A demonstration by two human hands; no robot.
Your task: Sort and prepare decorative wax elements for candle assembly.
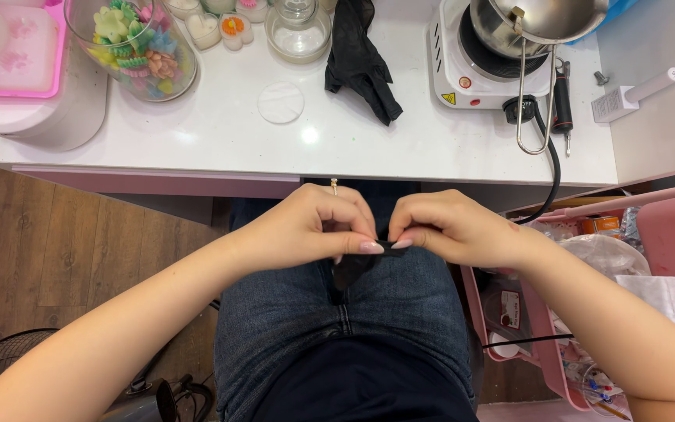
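Over my lap, my left hand (pixel 314 227) and my right hand (pixel 451 227) meet fingertip to fingertip. Both pinch the edge of a thin black glove (pixel 351 270), which hangs down limp between them onto my jeans (pixel 400 312). A ring shows on my left hand. A second black glove (pixel 358 59) lies crumpled on the white table (pixel 220 133) ahead, apart from both hands.
On the table: a small white electric hotplate (pixel 478 62) with a metal pot (pixel 537 19) and long handle, a glass jar (pixel 138 47) of coloured flower shapes, a round white pad (pixel 280 102), small candles, a pink tray (pixel 25 55). A pink cart (pixel 556 352) stands at my right, a fan (pixel 1 359) lower left.
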